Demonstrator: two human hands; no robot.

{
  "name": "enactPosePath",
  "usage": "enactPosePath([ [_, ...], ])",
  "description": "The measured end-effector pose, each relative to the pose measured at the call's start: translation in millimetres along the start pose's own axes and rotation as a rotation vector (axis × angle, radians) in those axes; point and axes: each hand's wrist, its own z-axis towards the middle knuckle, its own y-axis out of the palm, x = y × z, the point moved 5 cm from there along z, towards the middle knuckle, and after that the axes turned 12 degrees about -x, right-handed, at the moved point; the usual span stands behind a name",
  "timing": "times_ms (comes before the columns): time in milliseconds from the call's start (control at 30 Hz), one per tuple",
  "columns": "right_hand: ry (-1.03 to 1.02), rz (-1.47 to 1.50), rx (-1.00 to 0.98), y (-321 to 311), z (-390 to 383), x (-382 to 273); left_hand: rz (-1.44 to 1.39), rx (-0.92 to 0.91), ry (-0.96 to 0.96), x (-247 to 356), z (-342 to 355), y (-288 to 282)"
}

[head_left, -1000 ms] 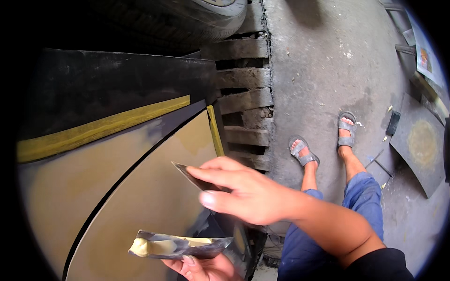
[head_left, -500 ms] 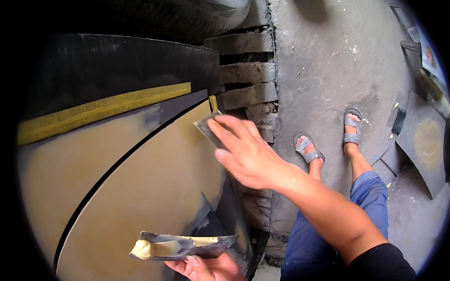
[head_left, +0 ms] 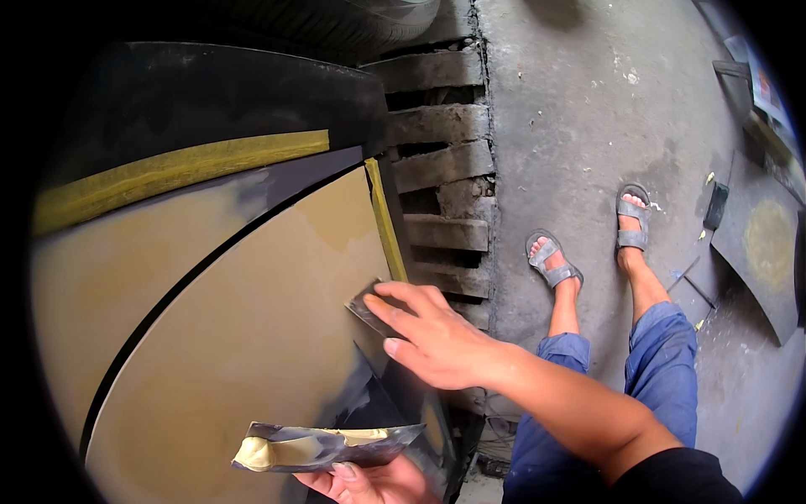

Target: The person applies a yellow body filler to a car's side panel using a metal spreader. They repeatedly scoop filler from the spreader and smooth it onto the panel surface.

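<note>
My right hand (head_left: 428, 332) holds a small dark flat spreader (head_left: 364, 307), its fingers pressed over the top, with the blade's edge at the surface of a car body panel (head_left: 243, 319). Beige filler covers most of that panel, and dark grey patches show along its lower right. At the bottom, my left hand (head_left: 369, 480) grips a dark, slightly curved filler board (head_left: 315, 452) from below. A creamy yellow lump of body filler (head_left: 255, 454) sits on its left end, and more is smeared along its far edge.
Yellow masking tape (head_left: 185, 172) edges the panel beside a black part (head_left: 243, 92). A tyre (head_left: 369, 21) stands beyond. Slatted concrete grating (head_left: 441, 172) runs between the panel and the floor (head_left: 571, 126). A loose grey panel (head_left: 760, 244) lies at the right.
My right hand has drawn the spreader down along the panel's right edge, toward me. Tape formerly behind the hand now shows. My left hand with the board has hardly moved.
</note>
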Motion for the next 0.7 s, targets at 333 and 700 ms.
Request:
enactPosePath([
  [333, 0.589, 1.285, -0.019, -48, 38, 45, -0.003, -0.005, -0.002, -2, -4, -1],
  [700, 0.587, 1.214, 0.024, -50, 57, 25, -0.013, 0.011, 0.007, 4, -5, -8],
])
